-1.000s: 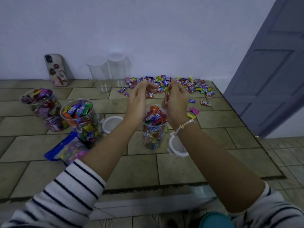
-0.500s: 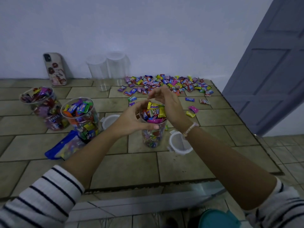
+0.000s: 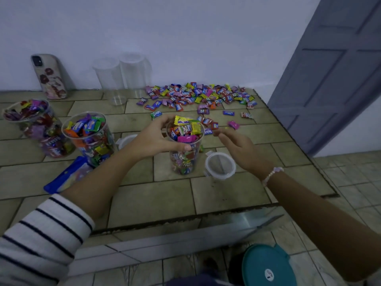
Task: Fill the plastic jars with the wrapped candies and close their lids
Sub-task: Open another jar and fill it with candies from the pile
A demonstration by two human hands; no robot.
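A clear plastic jar point(image 3: 183, 162) heaped with wrapped candies stands in the middle of the tiled counter, with no lid on it. My left hand point(image 3: 152, 139) wraps around its upper rim. My right hand point(image 3: 237, 147) hovers just right of the jar with fingers apart and nothing in it, above a clear lid point(image 3: 220, 165) lying on the counter. A pile of loose wrapped candies point(image 3: 198, 96) spreads across the far side. Two other full, lidless jars point(image 3: 90, 137) point(image 3: 37, 126) stand at the left. A second lid point(image 3: 126, 140) lies behind my left wrist.
Two empty clear jars point(image 3: 121, 75) stand against the back wall beside a leaning phone point(image 3: 49, 77). A blue candy bag point(image 3: 68, 176) lies at the front left. The counter's right edge meets a grey door point(image 3: 329, 79). A teal lid point(image 3: 266, 267) sits on the floor below.
Both hands came back from the candy pile to the middle jar. The left hand took hold of its rim; the right hand let go of its candies and drew away to the right.
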